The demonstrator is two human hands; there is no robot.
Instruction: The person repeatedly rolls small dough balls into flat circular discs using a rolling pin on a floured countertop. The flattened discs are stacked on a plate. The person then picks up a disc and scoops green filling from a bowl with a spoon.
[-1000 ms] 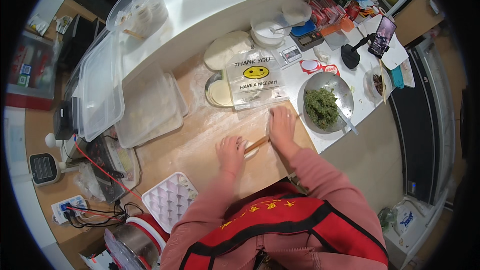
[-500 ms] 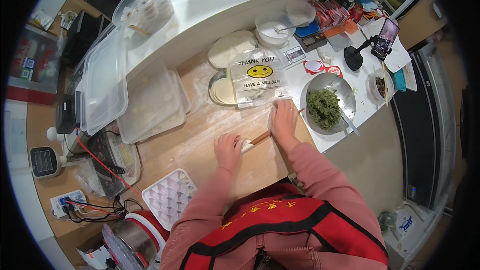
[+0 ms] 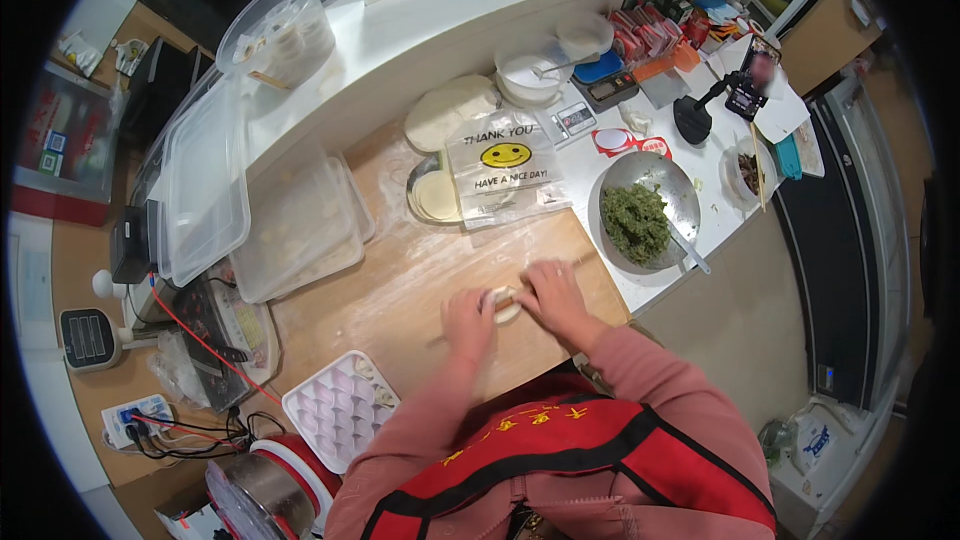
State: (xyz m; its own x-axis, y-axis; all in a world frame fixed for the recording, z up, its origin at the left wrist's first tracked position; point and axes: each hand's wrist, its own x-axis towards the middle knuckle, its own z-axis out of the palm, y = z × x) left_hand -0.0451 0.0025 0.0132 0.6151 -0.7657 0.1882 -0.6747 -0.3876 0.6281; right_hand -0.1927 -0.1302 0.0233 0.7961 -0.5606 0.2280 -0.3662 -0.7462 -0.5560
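A small round dough wrapper (image 3: 509,314) lies on the floured wooden board (image 3: 400,285), partly covered by my fingers. Across it runs a brown wooden rolling pin (image 3: 505,301); only a short middle stretch shows between my hands. My right hand (image 3: 553,294) is closed over the pin's right part, with some motion blur. Curled at the wrapper's left edge, my left hand (image 3: 468,322) seems to grip the dough; its fingertips are partly hidden. Farther back, a stack of round wrappers (image 3: 436,196) sits beside a printed plastic bag (image 3: 507,168).
To the right stands a metal bowl of green filling (image 3: 637,225) with a spoon. A white compartment tray (image 3: 340,410) holding a few dumplings is at lower left. Plastic boxes (image 3: 300,230) line the board's left side. A phone on a stand (image 3: 750,80) is at far right.
My right hand has come down and left, closer to my left hand, covering more of the rolling pin. My left hand has shifted slightly right and down. More of the wrapper shows.
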